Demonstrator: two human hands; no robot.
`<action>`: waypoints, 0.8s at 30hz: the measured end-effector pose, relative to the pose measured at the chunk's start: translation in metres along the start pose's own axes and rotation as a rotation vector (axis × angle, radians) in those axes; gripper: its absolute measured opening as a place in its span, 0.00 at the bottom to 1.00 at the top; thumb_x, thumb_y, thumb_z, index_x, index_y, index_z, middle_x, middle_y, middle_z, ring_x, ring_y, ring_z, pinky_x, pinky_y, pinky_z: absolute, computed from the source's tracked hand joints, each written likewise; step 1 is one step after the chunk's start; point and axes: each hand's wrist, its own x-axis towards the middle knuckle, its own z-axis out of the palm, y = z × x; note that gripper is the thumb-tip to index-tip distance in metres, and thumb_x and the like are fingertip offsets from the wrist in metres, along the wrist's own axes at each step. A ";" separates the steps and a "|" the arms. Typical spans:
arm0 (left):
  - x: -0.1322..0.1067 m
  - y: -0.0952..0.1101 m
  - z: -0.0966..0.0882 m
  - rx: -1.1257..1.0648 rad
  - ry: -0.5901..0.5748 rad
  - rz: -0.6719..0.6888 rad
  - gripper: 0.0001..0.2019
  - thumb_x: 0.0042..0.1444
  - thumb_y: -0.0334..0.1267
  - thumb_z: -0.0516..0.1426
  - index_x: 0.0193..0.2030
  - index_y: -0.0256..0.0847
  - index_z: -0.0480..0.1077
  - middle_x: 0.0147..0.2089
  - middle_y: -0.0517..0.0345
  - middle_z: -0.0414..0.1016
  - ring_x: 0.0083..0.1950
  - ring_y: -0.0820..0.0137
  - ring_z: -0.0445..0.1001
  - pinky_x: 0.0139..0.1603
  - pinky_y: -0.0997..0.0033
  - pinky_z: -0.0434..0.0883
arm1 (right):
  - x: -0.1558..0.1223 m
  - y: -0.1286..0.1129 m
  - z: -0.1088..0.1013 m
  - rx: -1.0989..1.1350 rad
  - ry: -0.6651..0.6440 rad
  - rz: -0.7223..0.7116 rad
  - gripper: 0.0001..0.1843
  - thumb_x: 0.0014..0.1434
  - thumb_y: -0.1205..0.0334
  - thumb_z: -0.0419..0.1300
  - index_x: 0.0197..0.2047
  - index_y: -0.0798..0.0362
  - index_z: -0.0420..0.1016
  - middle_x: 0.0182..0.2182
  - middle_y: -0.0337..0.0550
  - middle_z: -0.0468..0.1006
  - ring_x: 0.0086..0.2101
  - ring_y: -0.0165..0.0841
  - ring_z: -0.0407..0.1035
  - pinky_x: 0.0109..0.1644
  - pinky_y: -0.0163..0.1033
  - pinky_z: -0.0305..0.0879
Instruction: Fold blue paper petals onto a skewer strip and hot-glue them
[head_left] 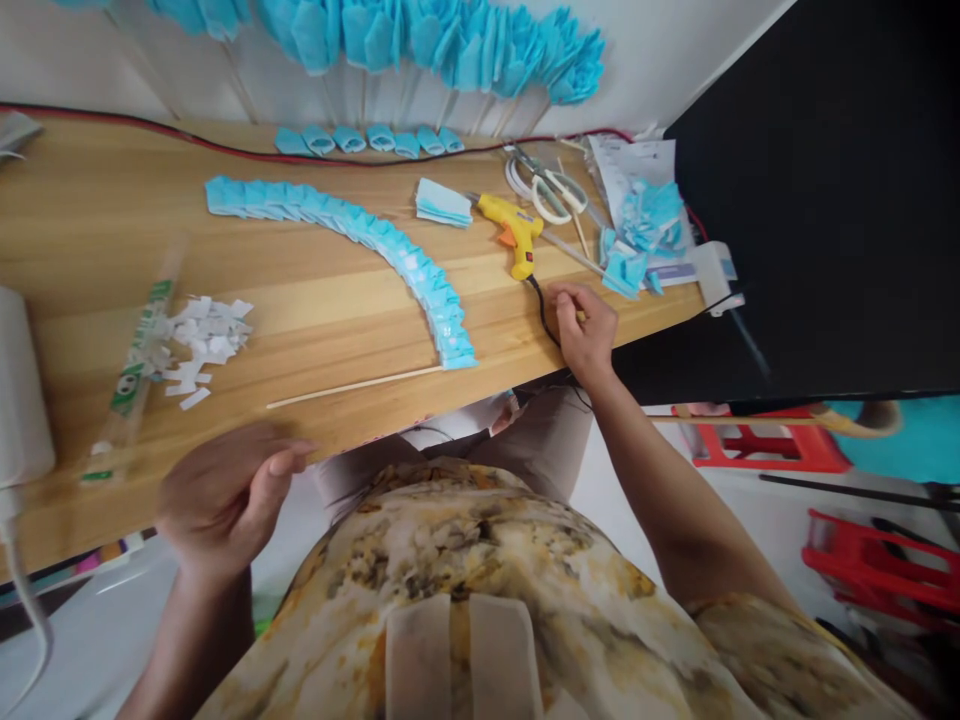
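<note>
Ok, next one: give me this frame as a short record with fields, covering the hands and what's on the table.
surface: wooden table, seen from above
left: left hand at the near table edge, fingers curled, nothing visible in it
right: right hand with fingertips down on the table, beside the black cord
nearest tool: yellow glue gun, lying on the table
centre: curved row of blue folded pieces; thin wooden stick at its near end
left side: white paper scraps; clear sleeve
far side: scissors

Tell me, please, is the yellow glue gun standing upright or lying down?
Lying down: the yellow glue gun rests on its side on the wooden table, its black cord trailing toward the right hand.
</note>
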 end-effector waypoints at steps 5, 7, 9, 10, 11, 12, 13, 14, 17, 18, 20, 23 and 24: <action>-0.002 0.001 0.001 0.018 0.009 -0.027 0.06 0.59 0.31 0.62 0.31 0.39 0.78 0.29 0.59 0.81 0.31 0.68 0.80 0.37 0.72 0.76 | 0.000 -0.001 0.000 0.004 -0.012 -0.003 0.14 0.67 0.60 0.53 0.41 0.51 0.81 0.38 0.45 0.85 0.40 0.39 0.79 0.48 0.44 0.75; -0.002 0.001 0.003 0.034 0.041 -0.022 0.07 0.60 0.31 0.62 0.31 0.39 0.79 0.28 0.59 0.80 0.31 0.70 0.79 0.36 0.73 0.75 | 0.000 -0.001 0.000 0.005 -0.012 0.000 0.14 0.68 0.59 0.53 0.40 0.51 0.80 0.38 0.45 0.85 0.40 0.39 0.79 0.48 0.44 0.74; -0.002 0.002 0.004 0.035 0.056 -0.025 0.08 0.60 0.31 0.61 0.30 0.39 0.79 0.28 0.59 0.80 0.31 0.71 0.79 0.35 0.75 0.73 | 0.000 -0.001 -0.001 0.013 -0.010 -0.002 0.14 0.68 0.59 0.54 0.40 0.50 0.81 0.37 0.44 0.85 0.40 0.38 0.79 0.48 0.44 0.74; -0.001 0.003 0.005 0.035 0.057 -0.028 0.08 0.61 0.31 0.61 0.30 0.38 0.78 0.28 0.59 0.80 0.31 0.72 0.79 0.35 0.75 0.73 | 0.000 -0.001 -0.001 0.019 -0.010 -0.005 0.13 0.68 0.59 0.54 0.40 0.50 0.81 0.37 0.44 0.85 0.40 0.38 0.79 0.48 0.44 0.74; -0.001 0.004 0.005 0.038 0.058 -0.034 0.08 0.61 0.31 0.61 0.30 0.38 0.78 0.28 0.59 0.80 0.31 0.72 0.79 0.36 0.75 0.73 | -0.001 -0.001 -0.001 0.024 -0.011 -0.007 0.13 0.68 0.59 0.54 0.40 0.50 0.81 0.37 0.44 0.85 0.39 0.38 0.79 0.47 0.44 0.74; 0.000 0.005 0.006 0.043 0.061 -0.038 0.08 0.61 0.31 0.61 0.30 0.38 0.78 0.28 0.59 0.80 0.32 0.72 0.79 0.37 0.75 0.74 | -0.001 -0.002 -0.002 0.028 -0.015 -0.009 0.13 0.68 0.59 0.54 0.41 0.50 0.81 0.37 0.44 0.85 0.39 0.38 0.79 0.47 0.44 0.74; 0.000 0.006 0.006 0.051 0.067 -0.042 0.08 0.61 0.31 0.61 0.30 0.38 0.78 0.28 0.59 0.80 0.32 0.72 0.79 0.38 0.75 0.74 | -0.001 -0.002 -0.002 0.033 -0.017 -0.010 0.13 0.68 0.59 0.54 0.41 0.49 0.81 0.37 0.44 0.85 0.39 0.38 0.79 0.47 0.44 0.74; 0.001 0.007 0.006 0.060 0.069 -0.047 0.08 0.61 0.32 0.61 0.30 0.38 0.78 0.28 0.59 0.80 0.32 0.71 0.79 0.38 0.75 0.74 | -0.001 -0.002 -0.002 0.036 -0.018 -0.011 0.13 0.68 0.59 0.54 0.41 0.49 0.81 0.37 0.44 0.85 0.40 0.38 0.79 0.47 0.44 0.74; 0.000 0.007 0.006 0.072 0.069 -0.057 0.08 0.61 0.33 0.61 0.30 0.39 0.78 0.28 0.59 0.79 0.31 0.71 0.79 0.36 0.74 0.74 | -0.001 -0.003 -0.002 0.042 -0.013 -0.011 0.13 0.67 0.61 0.54 0.40 0.50 0.81 0.37 0.44 0.85 0.40 0.38 0.79 0.47 0.44 0.74; 0.000 0.007 0.006 0.073 0.066 -0.060 0.08 0.61 0.32 0.61 0.30 0.39 0.78 0.28 0.59 0.80 0.31 0.71 0.79 0.35 0.74 0.74 | -0.001 -0.003 -0.002 0.042 -0.013 -0.011 0.13 0.67 0.61 0.55 0.40 0.50 0.81 0.37 0.44 0.85 0.40 0.38 0.80 0.47 0.44 0.74; -0.001 0.005 0.006 0.082 0.056 -0.069 0.07 0.60 0.32 0.61 0.31 0.40 0.79 0.28 0.59 0.80 0.31 0.70 0.79 0.34 0.73 0.73 | -0.001 -0.003 -0.002 0.043 -0.014 -0.007 0.13 0.67 0.61 0.55 0.40 0.49 0.81 0.37 0.44 0.85 0.40 0.38 0.80 0.47 0.44 0.74; -0.003 0.002 0.004 0.105 0.027 -0.073 0.07 0.60 0.32 0.61 0.32 0.41 0.80 0.28 0.59 0.80 0.31 0.69 0.79 0.34 0.72 0.72 | -0.002 -0.003 -0.002 0.052 -0.017 0.003 0.13 0.68 0.61 0.54 0.41 0.49 0.82 0.37 0.43 0.85 0.39 0.38 0.79 0.47 0.45 0.74; -0.003 0.002 0.004 0.109 0.026 -0.074 0.07 0.59 0.32 0.61 0.32 0.41 0.80 0.28 0.59 0.80 0.31 0.69 0.79 0.34 0.72 0.72 | -0.002 -0.003 -0.002 0.056 -0.016 0.005 0.13 0.68 0.60 0.54 0.41 0.49 0.82 0.37 0.43 0.85 0.39 0.38 0.79 0.47 0.45 0.74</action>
